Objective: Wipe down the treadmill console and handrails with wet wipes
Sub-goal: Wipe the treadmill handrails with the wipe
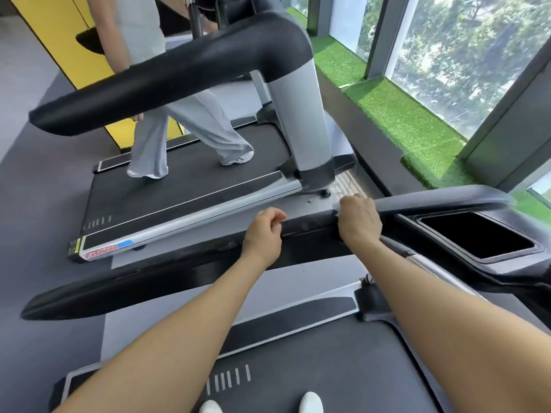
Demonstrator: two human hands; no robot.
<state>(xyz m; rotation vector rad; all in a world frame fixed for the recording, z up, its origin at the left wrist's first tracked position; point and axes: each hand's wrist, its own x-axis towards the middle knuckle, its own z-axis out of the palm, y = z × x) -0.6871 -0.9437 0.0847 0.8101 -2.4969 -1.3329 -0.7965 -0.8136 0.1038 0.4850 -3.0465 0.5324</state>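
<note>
A second treadmill [190,186] stands just beside, and another person in loose grey trousers [190,126] and white shoes [238,159] stands on its dark belt. Behind that person rises a yellow panel [59,31]. A strip of green artificial turf [396,114] runs along tall windows [465,55], through which leafy trees show. The floor [35,189] is grey.

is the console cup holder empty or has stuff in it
Cannot tell for sure: the cup holder shows only a black recess, with nothing sticking out above its rim.
</note>
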